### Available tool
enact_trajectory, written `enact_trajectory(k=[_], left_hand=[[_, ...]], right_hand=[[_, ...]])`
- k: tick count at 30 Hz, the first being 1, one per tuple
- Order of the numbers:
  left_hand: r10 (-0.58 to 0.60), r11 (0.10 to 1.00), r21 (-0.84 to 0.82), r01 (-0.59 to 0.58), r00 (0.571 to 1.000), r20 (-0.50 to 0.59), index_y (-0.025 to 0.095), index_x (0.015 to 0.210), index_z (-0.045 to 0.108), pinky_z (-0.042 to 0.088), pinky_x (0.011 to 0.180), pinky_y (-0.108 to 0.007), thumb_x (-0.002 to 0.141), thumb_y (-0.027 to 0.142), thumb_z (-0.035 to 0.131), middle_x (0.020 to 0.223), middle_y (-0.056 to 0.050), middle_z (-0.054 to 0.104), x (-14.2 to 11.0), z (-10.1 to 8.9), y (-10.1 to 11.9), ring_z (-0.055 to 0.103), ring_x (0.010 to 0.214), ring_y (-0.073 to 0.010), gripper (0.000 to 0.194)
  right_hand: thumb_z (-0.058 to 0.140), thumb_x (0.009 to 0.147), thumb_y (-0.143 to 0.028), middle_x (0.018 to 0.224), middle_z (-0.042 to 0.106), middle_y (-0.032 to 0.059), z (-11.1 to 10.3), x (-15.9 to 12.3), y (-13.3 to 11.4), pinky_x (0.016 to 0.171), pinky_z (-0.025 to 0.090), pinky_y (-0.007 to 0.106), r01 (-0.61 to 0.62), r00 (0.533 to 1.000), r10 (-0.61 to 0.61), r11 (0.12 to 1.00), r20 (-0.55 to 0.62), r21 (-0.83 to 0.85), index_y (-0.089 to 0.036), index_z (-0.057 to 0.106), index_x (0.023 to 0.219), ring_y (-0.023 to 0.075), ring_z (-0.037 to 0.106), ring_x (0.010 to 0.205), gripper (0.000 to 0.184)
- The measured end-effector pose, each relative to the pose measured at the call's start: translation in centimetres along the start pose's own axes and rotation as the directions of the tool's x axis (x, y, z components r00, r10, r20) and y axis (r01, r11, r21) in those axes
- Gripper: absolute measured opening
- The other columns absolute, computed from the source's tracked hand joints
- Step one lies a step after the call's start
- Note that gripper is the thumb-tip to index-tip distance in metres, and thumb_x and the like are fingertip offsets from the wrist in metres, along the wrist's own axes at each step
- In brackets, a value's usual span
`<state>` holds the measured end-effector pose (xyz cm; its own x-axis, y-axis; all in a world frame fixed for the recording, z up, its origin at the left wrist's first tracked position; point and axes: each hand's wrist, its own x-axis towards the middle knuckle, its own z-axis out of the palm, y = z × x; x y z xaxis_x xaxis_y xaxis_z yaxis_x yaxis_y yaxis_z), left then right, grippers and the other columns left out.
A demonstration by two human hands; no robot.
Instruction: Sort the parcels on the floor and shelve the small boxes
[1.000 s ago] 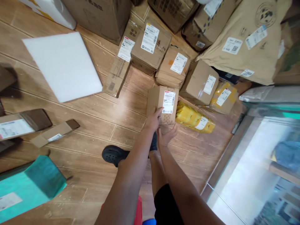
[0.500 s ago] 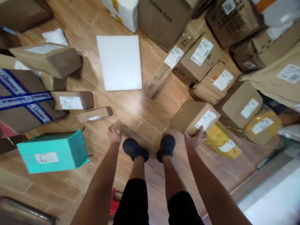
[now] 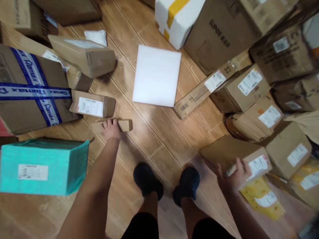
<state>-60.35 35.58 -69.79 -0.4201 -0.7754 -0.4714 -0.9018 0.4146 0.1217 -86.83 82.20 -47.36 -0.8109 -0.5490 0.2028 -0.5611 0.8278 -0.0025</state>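
My left hand (image 3: 111,128) lies over a small narrow cardboard box (image 3: 126,125) on the floor, its fingers curled across the top and far edge. Part of that box is hidden under the hand. My right hand (image 3: 234,176), slightly blurred, is at the near end of a larger brown box (image 3: 224,149) bearing a white label (image 3: 258,166). Its thumb and fingers are apart, and I see no grip around the box. A yellow-wrapped parcel (image 3: 261,197) lies just beside this hand.
A white foam sheet (image 3: 157,75) lies on the wooden floor ahead of my shoes (image 3: 147,181). At left stand a turquoise parcel (image 3: 35,169) and a blue-taped carton (image 3: 15,106). A long flat box (image 3: 194,99) and several labelled cartons crowd the right.
My left hand has moved forward and left onto the small narrow box. My right hand has stayed by the larger box, its fingers shifting on its near end. The view has swung left.
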Motion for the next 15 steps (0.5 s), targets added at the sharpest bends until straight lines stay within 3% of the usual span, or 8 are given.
enact_trajectory(k=[2, 4, 7, 9, 10, 12, 14, 15], left_hand=[[0.039, 0.999, 0.033, -0.039, 0.999, -0.02, 0.01, 0.127, 0.06, 0.033, 0.107, -0.055, 0.09, 0.016, 0.047, 0.126, -0.021, 0.057, -0.8, -0.4, 0.4, 0.044, 0.123, -0.0374, 0.04], [0.12, 0.992, 0.027, -0.121, 0.992, 0.031, 0.016, 0.125, 0.063, 0.037, 0.104, -0.053, 0.082, 0.025, 0.062, 0.123, -0.018, 0.06, -1.8, -1.1, 0.6, 0.048, 0.119, -0.0381, 0.044], [0.336, 0.937, -0.15, -0.316, 0.932, 0.133, 0.027, 0.133, 0.061, 0.037, 0.107, -0.047, 0.084, 0.046, 0.064, 0.13, -0.012, 0.061, -2.2, -2.3, 0.0, 0.05, 0.122, -0.0337, 0.052], [0.382, 0.896, -0.249, -0.368, 0.924, 0.007, 0.031, 0.138, 0.058, 0.033, 0.113, -0.042, 0.091, 0.057, 0.051, 0.137, -0.008, 0.057, -1.2, -3.6, -1.3, 0.047, 0.129, -0.0286, 0.053], [0.31, 0.91, -0.257, -0.326, 0.945, -0.102, 0.029, 0.14, 0.055, 0.031, 0.115, -0.041, 0.092, 0.06, 0.048, 0.141, -0.008, 0.054, -0.3, -4.4, -2.3, 0.044, 0.133, -0.0285, 0.057], [-0.026, 0.954, -0.297, -0.049, 0.969, -0.245, 0.019, 0.145, 0.047, 0.03, 0.116, -0.046, 0.084, 0.067, 0.056, 0.149, -0.017, 0.043, 2.2, -6.1, -4.6, 0.037, 0.138, -0.0354, 0.079], [-0.403, 0.857, -0.419, 0.302, 0.898, -0.178, 0.005, 0.146, 0.036, 0.031, 0.113, -0.055, 0.068, 0.074, 0.068, 0.15, -0.03, 0.034, 5.2, -7.3, -6.8, 0.032, 0.139, -0.0467, 0.109], [-0.515, 0.777, -0.474, 0.415, 0.851, -0.1, 0.0, 0.145, 0.031, 0.033, 0.109, -0.06, 0.064, 0.077, 0.069, 0.149, -0.035, 0.032, 6.7, -7.5, -7.6, 0.03, 0.137, -0.0517, 0.118]], right_hand=[[0.069, 0.083, -0.043, 0.136, 0.05, 0.0176, 2.1, 2.3, -3.1, 0.109, 0.046, 0.061, 0.193, 0.972, -0.215, 0.962, 0.1, 0.191, -0.026, 0.045, 0.144, 0.0364, 0.051, 0.13, 0.068], [0.063, 0.088, -0.033, 0.131, 0.054, 0.016, 5.4, 4.9, -6.5, 0.108, 0.049, 0.057, 0.269, 0.906, -0.373, 0.874, 0.202, 0.405, -0.028, 0.05, 0.14, 0.0324, 0.055, 0.127, 0.054], [0.054, 0.092, -0.025, 0.14, 0.049, 0.0154, 10.6, 8.6, -11.7, 0.112, 0.046, 0.053, 0.293, 0.751, -0.597, 0.684, 0.282, 0.668, -0.025, 0.049, 0.142, 0.0288, 0.051, 0.133, 0.05], [0.051, 0.092, -0.022, 0.146, 0.044, 0.0152, 13.1, 10.3, -14.9, 0.115, 0.043, 0.05, 0.303, 0.614, -0.726, 0.578, 0.309, 0.758, -0.024, 0.047, 0.144, 0.0269, 0.046, 0.138, 0.053], [0.051, 0.091, -0.021, 0.147, 0.043, 0.0153, 13.9, 10.8, -16.3, 0.116, 0.042, 0.048, 0.317, 0.535, -0.781, 0.539, 0.321, 0.781, -0.023, 0.047, 0.145, 0.0263, 0.044, 0.139, 0.054], [0.054, 0.087, -0.02, 0.149, 0.042, 0.0164, 15.0, 11.1, -18.8, 0.116, 0.04, 0.047, 0.349, 0.396, -0.842, 0.507, 0.366, 0.788, -0.02, 0.046, 0.146, 0.0269, 0.041, 0.141, 0.059], [0.06, 0.082, -0.022, 0.154, 0.037, 0.0192, 15.5, 10.7, -20.7, 0.119, 0.036, 0.05, 0.356, 0.332, -0.822, 0.564, 0.463, 0.745, -0.016, 0.039, 0.151, 0.0305, 0.036, 0.145, 0.073], [0.064, 0.079, -0.024, 0.157, 0.033, 0.0212, 15.6, 10.2, -21.5, 0.12, 0.033, 0.052, 0.344, 0.321, -0.784, 0.62, 0.532, 0.705, -0.014, 0.033, 0.155, 0.0327, 0.033, 0.147, 0.083]])
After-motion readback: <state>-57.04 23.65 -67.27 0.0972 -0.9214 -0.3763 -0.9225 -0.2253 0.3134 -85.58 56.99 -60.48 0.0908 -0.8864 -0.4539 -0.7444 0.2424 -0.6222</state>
